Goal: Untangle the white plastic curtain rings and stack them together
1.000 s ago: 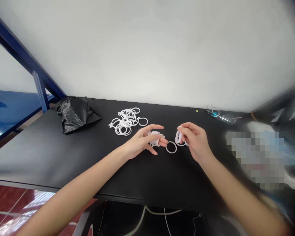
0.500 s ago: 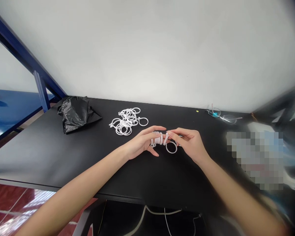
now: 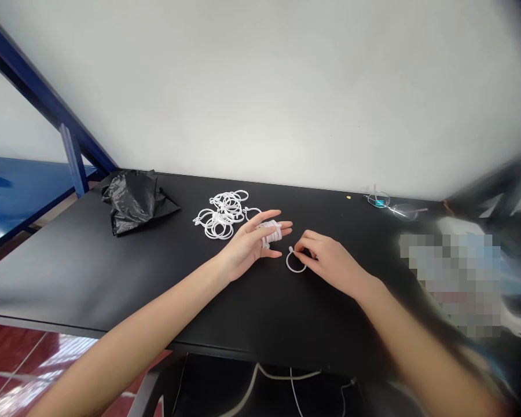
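Observation:
Several white plastic curtain rings [image 3: 270, 231] are threaded side by side over the middle fingers of my left hand [image 3: 242, 250]. Its thumb rests against them, while the index and little fingers stretch apart. Just to the right, my right hand [image 3: 332, 260] pinches one more white curtain ring [image 3: 296, 271] between thumb and fingertips, low over the table. That ring has a small eyelet at its top and is apart from my left hand. Behind my left hand lies a loose pile of white curtain rings [image 3: 221, 215], one of them partly hidden by the hand.
A crumpled black plastic bag [image 3: 134, 202] lies at the table's back left. Eyeglasses [image 3: 391, 207] rest near the wall at the right, in front of which sits a blurred-out package [image 3: 455, 284]. Cables [image 3: 254, 382] hang below the black table's front edge [image 3: 226, 350].
My right hand has drawn away from my left fingers and lowered, now holding a single ring nearer the table. My left hand has shifted slightly up and left with its rings.

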Motion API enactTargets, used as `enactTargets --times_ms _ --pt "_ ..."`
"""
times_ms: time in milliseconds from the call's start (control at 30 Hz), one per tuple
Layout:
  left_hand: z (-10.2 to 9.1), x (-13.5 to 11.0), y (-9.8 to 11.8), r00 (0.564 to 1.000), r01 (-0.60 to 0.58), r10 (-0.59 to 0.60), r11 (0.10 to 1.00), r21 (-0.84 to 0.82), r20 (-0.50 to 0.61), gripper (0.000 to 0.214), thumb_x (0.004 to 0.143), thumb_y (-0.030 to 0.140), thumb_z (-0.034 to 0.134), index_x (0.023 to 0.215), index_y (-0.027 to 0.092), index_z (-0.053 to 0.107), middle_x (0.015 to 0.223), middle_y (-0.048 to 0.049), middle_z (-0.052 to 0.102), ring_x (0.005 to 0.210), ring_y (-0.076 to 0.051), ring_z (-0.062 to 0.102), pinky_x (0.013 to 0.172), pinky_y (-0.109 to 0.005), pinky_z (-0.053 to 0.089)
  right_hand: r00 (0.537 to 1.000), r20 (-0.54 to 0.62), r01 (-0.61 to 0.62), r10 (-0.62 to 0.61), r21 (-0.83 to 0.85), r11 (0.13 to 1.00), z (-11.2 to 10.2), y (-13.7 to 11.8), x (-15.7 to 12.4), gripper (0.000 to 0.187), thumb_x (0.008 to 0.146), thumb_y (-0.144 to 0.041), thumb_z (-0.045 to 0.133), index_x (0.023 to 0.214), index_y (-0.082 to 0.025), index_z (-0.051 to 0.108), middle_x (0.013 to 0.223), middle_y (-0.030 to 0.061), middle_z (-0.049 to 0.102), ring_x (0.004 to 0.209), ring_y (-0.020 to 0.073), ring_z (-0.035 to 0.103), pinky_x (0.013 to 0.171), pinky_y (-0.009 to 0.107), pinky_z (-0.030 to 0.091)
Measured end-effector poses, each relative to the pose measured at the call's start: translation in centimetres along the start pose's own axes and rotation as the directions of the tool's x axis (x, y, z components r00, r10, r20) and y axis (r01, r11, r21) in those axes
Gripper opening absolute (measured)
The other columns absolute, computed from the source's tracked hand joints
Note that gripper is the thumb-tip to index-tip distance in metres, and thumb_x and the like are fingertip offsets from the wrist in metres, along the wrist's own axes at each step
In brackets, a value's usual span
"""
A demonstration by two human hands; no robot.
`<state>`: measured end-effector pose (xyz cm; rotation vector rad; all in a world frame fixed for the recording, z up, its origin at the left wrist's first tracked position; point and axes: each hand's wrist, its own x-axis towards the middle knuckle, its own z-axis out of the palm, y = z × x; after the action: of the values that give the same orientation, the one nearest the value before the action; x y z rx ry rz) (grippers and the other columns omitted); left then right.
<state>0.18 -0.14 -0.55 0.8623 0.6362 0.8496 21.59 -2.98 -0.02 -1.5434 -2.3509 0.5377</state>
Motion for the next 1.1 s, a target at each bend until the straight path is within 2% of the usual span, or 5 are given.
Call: enactTargets --times_ms 167,333,600,833,1100 --pt "0.5 -0.5 -0.2 0.999 -0.018 0.011 0.989 0.146 0.05 0.034 0.09 0.029 0.063 0.123 0.022 0.056 0.119 -0.0132 0.068 0.117 -0.029 0.062 0.057 -0.021 0.059 0.969 -0.177 -0.16 0.171 0.077 0.984 -2.1 2.0 0.0 0.016 0.087 -0.032 0.057 0.079 -0.02 0.064 0.07 -0.0004 0.058 0.058 0.0133 0.052 0.058 0.027 0.04" --pt "0.2 -0.4 -0.3 0.997 -0.003 -0.01 0.984 0.179 0.075 0.036 0.081 0.014 0.069 0.115 0.02 0.059 0.119 -0.0115 0.068 0.12 -0.028 0.061 0.059 -0.019 0.059 0.934 -0.089 -0.347 0.346 -0.003 0.938 -3.0 3.9 -0.2 0.016 0.079 -0.036 0.063 0.077 -0.02 0.065 0.07 0.0009 0.063 0.055 0.0141 0.054 0.054 0.027 0.039" --pt "0.1 -0.3 -0.2 0.996 0.024 -0.038 0.984 0.178 0.076 0.03 0.089 0.031 0.064 0.116 0.02 0.06 0.117 -0.0151 0.069 0.116 -0.029 0.062 0.058 -0.022 0.059 0.95 -0.023 -0.31 0.313 0.07 0.948 -2.2 3.5 0.0 0.023 0.085 -0.04 0.058 0.079 -0.019 0.067 0.061 0.0012 0.064 0.054 0.0161 0.057 0.053 0.028 0.04" --pt "0.7 -0.4 -0.6 0.995 0.034 -0.057 0.964 0.262 0.081 0.041 0.082 0.036 0.072 0.117 0.018 0.06 0.116 -0.0155 0.069 0.117 -0.032 0.061 0.061 -0.027 0.061 0.943 -0.112 -0.168 0.314 0.653 0.739 -0.8 0.2 0.4 0.037 0.075 -0.053 0.073 0.083 -0.017 0.067 0.071 0.0057 0.07 0.056 0.0163 0.061 0.049 0.027 0.046" --pt "0.5 -0.3 -0.5 0.992 0.107 -0.115 0.985 0.133 0.058 0.031 0.089 0.035 0.061 0.116 0.019 0.061 0.101 -0.0105 0.068 0.101 -0.024 0.063 0.061 -0.029 0.061 0.94 -0.178 -0.113 0.289 0.639 0.761 0.9 -1.4 0.2 0.033 0.084 -0.048 0.064 0.074 -0.017 0.071 0.068 0.0059 0.071 0.044 0.0123 0.053 0.043 0.027 0.043"
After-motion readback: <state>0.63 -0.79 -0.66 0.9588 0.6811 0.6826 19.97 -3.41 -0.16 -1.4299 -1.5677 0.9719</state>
